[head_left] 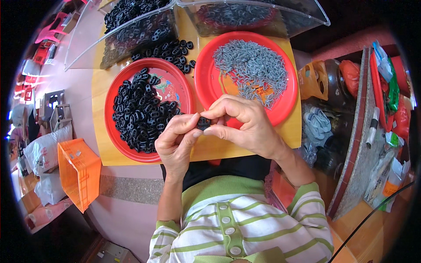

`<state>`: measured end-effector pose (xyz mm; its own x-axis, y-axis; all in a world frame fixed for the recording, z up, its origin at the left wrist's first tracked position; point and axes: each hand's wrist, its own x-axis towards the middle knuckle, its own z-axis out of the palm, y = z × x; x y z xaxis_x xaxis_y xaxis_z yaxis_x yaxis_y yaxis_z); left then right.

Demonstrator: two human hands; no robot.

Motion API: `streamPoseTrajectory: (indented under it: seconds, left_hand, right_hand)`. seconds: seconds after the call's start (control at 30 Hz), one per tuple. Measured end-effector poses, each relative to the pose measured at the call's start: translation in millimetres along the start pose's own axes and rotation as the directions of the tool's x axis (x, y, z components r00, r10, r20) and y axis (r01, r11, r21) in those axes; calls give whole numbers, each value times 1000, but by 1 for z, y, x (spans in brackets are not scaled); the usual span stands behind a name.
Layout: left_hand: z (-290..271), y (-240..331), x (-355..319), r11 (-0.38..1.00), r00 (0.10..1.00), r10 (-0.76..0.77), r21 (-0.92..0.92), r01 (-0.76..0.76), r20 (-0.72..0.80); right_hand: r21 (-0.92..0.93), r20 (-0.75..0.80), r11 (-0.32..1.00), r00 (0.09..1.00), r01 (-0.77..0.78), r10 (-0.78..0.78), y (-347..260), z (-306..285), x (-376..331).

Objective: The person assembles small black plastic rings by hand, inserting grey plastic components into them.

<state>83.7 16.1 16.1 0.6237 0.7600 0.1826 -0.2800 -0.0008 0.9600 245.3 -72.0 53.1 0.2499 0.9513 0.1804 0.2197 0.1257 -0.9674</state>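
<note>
— What are the hands doing over there?

— Both are meeting just above the near edge of the desk [101,149]. The left hand [175,142] is pinching a small black piece [203,122] between thumb and forefinger, and the right hand [247,125] is pinching the same piece from the other side, fingers curling over the top of it.

— So the piece is sitting between the two hands?

— Yes, right between the fingertips, held in the air in front of the two plates, not lying on anything.

— What is lying on the plates?

— The left red plate [112,94] is carrying a heap of black pieces [140,114] like the one being held, mostly piled on its left and lower part. The right red plate [206,70] is holding a pile of small grey pieces [252,68]; the right hand is overlapping its near rim.

— Anything behind them?

— More black pieces are spilling out of a clear bin [131,26] at the back, and a second clear bin [263,17] is standing beside it with dark bits inside; I cannot tell which kind.

— And around the desk?

— An orange crate [81,175] is sitting low on the person's left, and shoes [316,122] are lying on the floor to the right.
</note>
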Motion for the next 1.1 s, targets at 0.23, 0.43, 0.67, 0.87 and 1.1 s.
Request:
streamPoseTrajectory:
  seconds: [0.23,0.43,0.67,0.87,1.1]
  left_hand:
    - [3,-6,-7,995,1000,1,104,2,-26]
    - [7,-2,-2,990,1000,-10,144,9,3]
    - [-27,25,38,700,992,121,711,-62,-32]
    - [-44,25,48,346,980,93,917,-199,178]
    - [-46,21,49,330,983,42,926,-184,180]
  right_hand:
    - [-17,-11,1000,1000,17,-17,7,2,-5]
    - [-23,49,995,994,-101,102,7,-8,-1]
    - [-473,-385,880,892,29,-236,-17,-71,66]
    - [-797,-355,604,787,28,-505,-8,-130,116]
    - [-719,-273,683,851,129,-448,-12,-90,89]
